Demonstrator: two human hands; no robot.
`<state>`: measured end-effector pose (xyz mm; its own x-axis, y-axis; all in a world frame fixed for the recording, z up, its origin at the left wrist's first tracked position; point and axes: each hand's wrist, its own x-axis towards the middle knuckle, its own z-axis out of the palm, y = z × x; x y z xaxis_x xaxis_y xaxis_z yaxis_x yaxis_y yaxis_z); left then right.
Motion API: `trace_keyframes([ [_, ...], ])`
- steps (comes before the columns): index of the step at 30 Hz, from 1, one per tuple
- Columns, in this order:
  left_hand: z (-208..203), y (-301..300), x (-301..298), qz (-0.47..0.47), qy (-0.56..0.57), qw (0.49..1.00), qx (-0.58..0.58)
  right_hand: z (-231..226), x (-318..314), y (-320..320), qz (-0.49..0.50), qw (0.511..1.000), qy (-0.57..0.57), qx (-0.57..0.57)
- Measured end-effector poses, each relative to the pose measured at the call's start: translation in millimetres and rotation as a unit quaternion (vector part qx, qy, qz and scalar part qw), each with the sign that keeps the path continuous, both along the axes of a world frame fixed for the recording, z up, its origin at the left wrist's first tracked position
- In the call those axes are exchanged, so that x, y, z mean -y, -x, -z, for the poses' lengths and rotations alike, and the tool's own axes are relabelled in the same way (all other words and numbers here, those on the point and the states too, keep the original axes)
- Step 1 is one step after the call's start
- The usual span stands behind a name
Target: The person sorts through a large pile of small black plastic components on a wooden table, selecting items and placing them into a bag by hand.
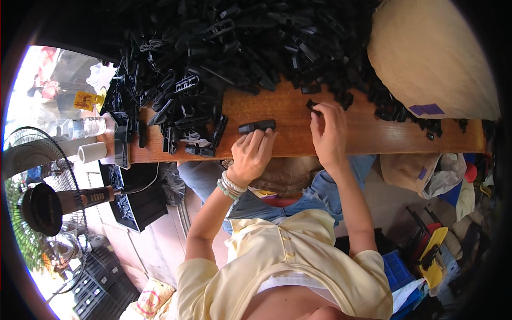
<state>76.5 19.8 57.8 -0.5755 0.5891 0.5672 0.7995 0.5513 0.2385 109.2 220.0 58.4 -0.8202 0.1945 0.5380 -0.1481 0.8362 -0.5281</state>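
Note:
Near the table's front edge, my left hand (252,154) is closed on a long black plastic part (257,126), its fingertips along the near side. The part lies flat, low over the wooden table (288,140). To the right of it, my right hand (329,133) has its fingertips closed on a small black plastic piece (311,104). The two pieces are apart. A large heap of black plastic parts (213,48) covers the back of the table, and some of it spreads down to the left of my left hand.
Smaller black pieces (392,109) lie to the right, beside a large tan sack (432,58). At the table's left end are a white roll (92,152) and a clear bottle (88,127). A fan (45,208) stands at the left, near a black bin (141,205).

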Motion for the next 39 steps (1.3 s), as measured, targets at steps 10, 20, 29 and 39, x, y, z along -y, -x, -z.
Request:
trace_keyframes([
  [10, -5.7, 5.6, 17.5, -0.105, -0.126, 0.961, 0.221, -9.2, 17.1, -4.7, -0.151, 0.864, 0.427, 0.218],
  [20, -12.9, 22.1, 17.7, -0.023, -0.067, 0.974, 0.217, -12.1, 3.2, 5.2, -0.208, 0.940, 0.180, 0.203],
  [29, -5.1, 20.0, 10.9, 0.022, -0.097, 0.968, 0.230, -12.9, 12.4, 14.7, -0.223, 0.959, 0.076, 0.156],
  [39, -17.1, 75.8, 12.6, -0.060, 0.056, 0.996, 0.040, -30.4, -14.5, 11.2, -0.178, 0.971, 0.087, 0.137],
])
